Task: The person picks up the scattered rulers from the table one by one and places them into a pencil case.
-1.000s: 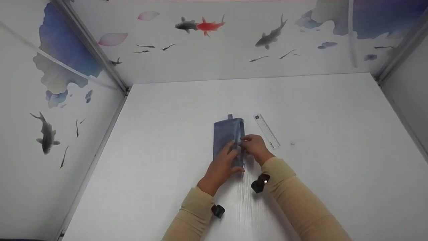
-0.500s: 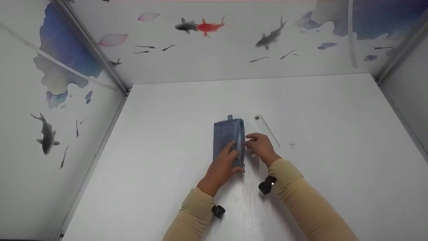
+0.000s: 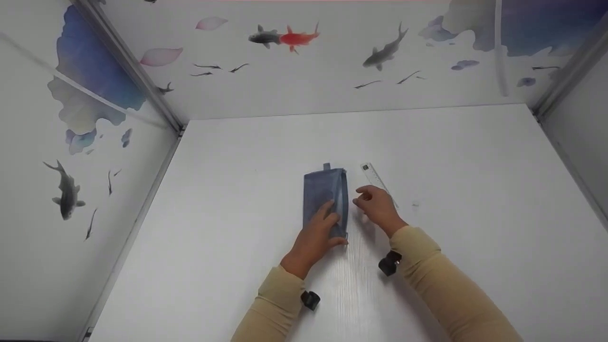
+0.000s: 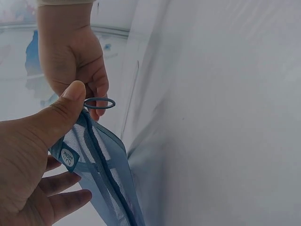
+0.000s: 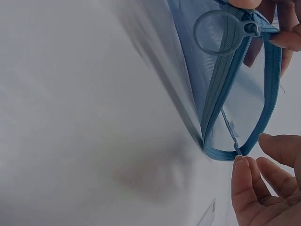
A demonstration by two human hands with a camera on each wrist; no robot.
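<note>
Meanwhile the left hand (image 3: 317,233) grips the blue mesh pencil pouch (image 3: 324,194) to steady it, while the right hand (image 3: 378,205), fingers loose, hovers over the ruler (image 3: 374,178).

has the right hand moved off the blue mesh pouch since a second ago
Yes. The right hand has drifted right, away from the blue mesh zip pouch that stayed put, and now partly covers the clear plastic ruler.

You have open white tabletop (image 3: 451,156) all around; only clear plastic ruler (image 3: 377,183) lies just right of blue mesh zip pouch (image 3: 325,194), under your right hand (image 3: 377,206).
</note>
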